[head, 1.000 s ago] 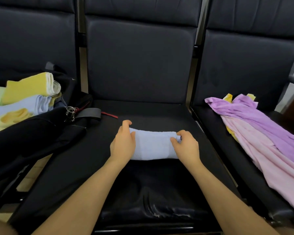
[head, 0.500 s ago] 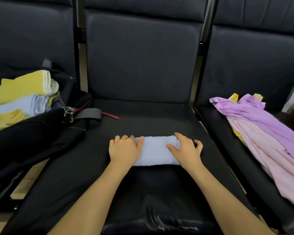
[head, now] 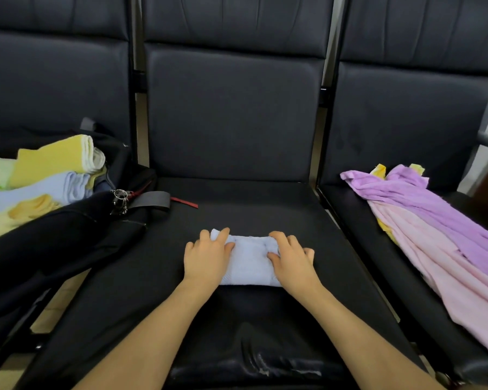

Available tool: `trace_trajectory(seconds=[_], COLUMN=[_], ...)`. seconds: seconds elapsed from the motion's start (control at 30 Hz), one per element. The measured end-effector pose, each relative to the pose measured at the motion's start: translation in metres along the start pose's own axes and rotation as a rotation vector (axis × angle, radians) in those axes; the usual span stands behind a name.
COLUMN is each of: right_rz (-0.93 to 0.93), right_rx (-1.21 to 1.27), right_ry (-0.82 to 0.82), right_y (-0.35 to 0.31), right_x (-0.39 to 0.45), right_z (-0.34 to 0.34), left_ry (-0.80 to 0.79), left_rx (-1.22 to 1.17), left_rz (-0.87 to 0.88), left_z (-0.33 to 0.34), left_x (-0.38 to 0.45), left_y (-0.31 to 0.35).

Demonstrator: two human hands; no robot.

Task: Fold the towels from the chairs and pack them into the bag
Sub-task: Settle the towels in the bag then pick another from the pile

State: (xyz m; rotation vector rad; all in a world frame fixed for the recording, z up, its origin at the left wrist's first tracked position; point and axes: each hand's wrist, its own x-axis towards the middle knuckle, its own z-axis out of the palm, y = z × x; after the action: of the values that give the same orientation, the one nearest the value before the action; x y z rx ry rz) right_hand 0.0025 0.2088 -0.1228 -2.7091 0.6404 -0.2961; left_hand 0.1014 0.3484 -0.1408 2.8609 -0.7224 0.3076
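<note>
Pressing down on a folded blue towel (head: pixel 250 260), both hands lie flat at the lower centre of the frame, on the middle chair (head: pixel 237 198). The left hand (head: pixel 207 256) covers the towel's left end and the right hand (head: pixel 290 258) its right end; fingers are spread and nearly straight, palms down, pinching nothing that I can see.

The towel's long axis runs left to right across the seat, so each hand already sits at one short end. The bag (head: pixel 54 229) lies open at the left of the frame, with folded yellow and blue towels showing in its mouth, so the towel has to travel leftward; the left hand is the nearer one, and I judge a lift from both ends would keep the fold from springing open.

Loose towels, purple (head: pixel 423 198) over pink (head: pixel 445 257), wait on the right chair, partly cut off by the frame edge. The towel's ends are hidden under the palms, so whether any thumb tucks beneath is unclear. How full the bag is cannot be made out.
</note>
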Motion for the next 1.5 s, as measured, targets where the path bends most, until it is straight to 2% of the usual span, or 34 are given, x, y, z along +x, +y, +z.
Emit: trace_trajectory(seconds=[0.1,0.17,0.23,0.33,0.67,0.87,1.0,1.2,1.4,1.5], right_rz=[-0.058,-0.107,-0.153,-0.208,-0.341,-0.435,-0.472,-0.562,-0.506,-0.47], right_rx=[0.09,0.129,0.181,0.281,0.361,0.355,0.36,0.304,0.046,-0.063], right_ry=[0.053,0.113,0.141,0.181,0.313,0.34,0.312,0.251,0.221,0.25], right_y=[-0.007,-0.014,-0.025,-0.047,-0.164,-0.249,-0.303,-0.367,-0.383,-0.385], right_x=[-0.008,-0.011,-0.013,-0.011,0.01,0.037,0.062,0.093,0.108,0.116], right_z=[-0.01,-0.016,-0.023,-0.03,-0.047,-0.037,-0.021,0.016,0.064,0.071], left_ry=[0.149,0.212,0.349,0.427,0.376,0.463,0.524,0.378,0.288,0.227], left_rx=[-0.076,-0.046,-0.053,-0.07,0.044,-0.042,-0.001,-0.074,-0.085,-0.204], left_rz=[0.005,0.002,0.026,0.005,-0.169,-0.232,-0.263,-0.392,-0.413,-0.458], left_z=[-0.007,-0.012,-0.023,-0.044,-0.136,-0.158,-0.162,-0.156,-0.112,-0.092], left_x=[-0.007,-0.008,-0.007,-0.007,-0.001,0.018,0.036,0.057,0.068,0.072], left_y=[-0.004,-0.011,-0.021,-0.036,-0.124,-0.205,-0.26,-0.338,-0.38,-0.385])
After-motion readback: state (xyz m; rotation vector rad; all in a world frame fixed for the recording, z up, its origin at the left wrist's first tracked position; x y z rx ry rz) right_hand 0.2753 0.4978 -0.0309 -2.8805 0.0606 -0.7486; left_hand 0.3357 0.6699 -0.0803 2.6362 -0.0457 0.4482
